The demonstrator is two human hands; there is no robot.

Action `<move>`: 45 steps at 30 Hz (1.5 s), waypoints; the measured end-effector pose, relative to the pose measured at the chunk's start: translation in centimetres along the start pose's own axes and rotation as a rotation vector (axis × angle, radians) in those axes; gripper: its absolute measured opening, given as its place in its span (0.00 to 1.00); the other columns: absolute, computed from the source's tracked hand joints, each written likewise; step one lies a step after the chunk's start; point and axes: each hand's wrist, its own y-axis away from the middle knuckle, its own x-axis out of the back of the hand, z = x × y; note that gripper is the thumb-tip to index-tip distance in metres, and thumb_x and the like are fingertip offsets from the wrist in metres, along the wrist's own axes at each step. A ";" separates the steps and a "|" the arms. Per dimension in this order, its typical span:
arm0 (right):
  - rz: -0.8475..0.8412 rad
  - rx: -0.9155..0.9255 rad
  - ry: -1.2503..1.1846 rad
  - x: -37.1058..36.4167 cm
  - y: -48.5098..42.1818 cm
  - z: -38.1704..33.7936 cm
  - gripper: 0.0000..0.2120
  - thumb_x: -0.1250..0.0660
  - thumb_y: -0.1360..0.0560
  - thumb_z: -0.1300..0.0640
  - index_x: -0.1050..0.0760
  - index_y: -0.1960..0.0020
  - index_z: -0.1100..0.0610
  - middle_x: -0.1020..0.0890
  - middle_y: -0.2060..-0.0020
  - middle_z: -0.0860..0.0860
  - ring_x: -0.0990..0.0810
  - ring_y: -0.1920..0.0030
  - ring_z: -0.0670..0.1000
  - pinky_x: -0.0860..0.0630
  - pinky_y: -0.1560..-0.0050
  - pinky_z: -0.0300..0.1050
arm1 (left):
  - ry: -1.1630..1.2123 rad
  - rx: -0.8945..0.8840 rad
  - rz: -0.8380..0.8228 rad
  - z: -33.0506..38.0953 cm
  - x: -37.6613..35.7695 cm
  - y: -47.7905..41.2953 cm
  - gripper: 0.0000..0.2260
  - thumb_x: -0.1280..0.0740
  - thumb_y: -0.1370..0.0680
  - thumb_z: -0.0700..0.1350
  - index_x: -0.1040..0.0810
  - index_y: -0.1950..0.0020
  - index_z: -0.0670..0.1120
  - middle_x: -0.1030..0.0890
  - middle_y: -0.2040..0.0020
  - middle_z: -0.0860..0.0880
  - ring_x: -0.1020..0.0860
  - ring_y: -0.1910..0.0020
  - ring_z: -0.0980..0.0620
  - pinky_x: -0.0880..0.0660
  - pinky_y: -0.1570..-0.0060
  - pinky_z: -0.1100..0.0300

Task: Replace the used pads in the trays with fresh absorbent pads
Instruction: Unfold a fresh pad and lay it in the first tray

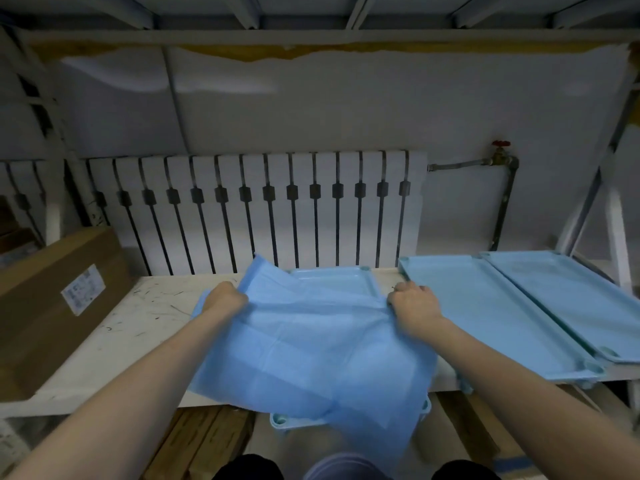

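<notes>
- We have a single view, from a camera worn on the person's head.
- We look forward and down across the white shelf board (138,317) toward the radiator (263,209) behind it.
- We sit close: both forearms run in from the bottom edge, and the left hand (225,299) and right hand (412,306), gripping the blue pad (311,341), fill the middle.
- The wide lens bows straight lines near the edges.

Both bare forearms stretched forward, left angled toward 1 o'clock, right toward 11; left hand (225,299) fisted, knuckles up, gripping pad (311,344) edge; right hand (412,306) fisted likewise on opposite edge, hands apart
</notes>
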 end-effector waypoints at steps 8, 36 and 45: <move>-0.290 0.524 -0.414 0.3 4.4 -4.6 0.06 0.31 0.27 0.55 0.20 0.52 0.55 0.17 0.53 0.50 0.23 0.57 0.47 0.29 0.56 0.40 | -0.012 -0.131 -0.031 -0.2 -1.6 0.7 0.20 0.41 0.25 0.35 0.40 0.34 0.35 0.27 0.53 0.42 0.26 0.49 0.40 0.30 0.57 0.52; -0.129 0.237 -0.336 0.0 5.8 -4.7 0.10 0.42 0.25 0.61 0.32 0.61 0.49 0.20 0.52 0.52 0.24 0.52 0.55 0.34 0.59 0.44 | 0.695 0.129 -0.050 2.1 -0.7 3.2 0.07 0.47 0.24 0.34 0.32 0.60 0.40 0.25 0.68 0.42 0.32 0.75 0.49 0.37 0.71 0.63; -0.155 -0.150 -0.315 3.0 0.0 -0.4 0.08 0.31 0.31 0.69 0.27 0.55 0.62 0.20 0.47 0.60 0.21 0.48 0.59 0.26 0.54 0.47 | 1.082 0.016 0.078 5.4 -1.3 -0.7 0.12 0.44 0.23 0.35 0.26 0.60 0.46 0.22 0.49 0.41 0.20 0.60 0.44 0.28 0.68 0.62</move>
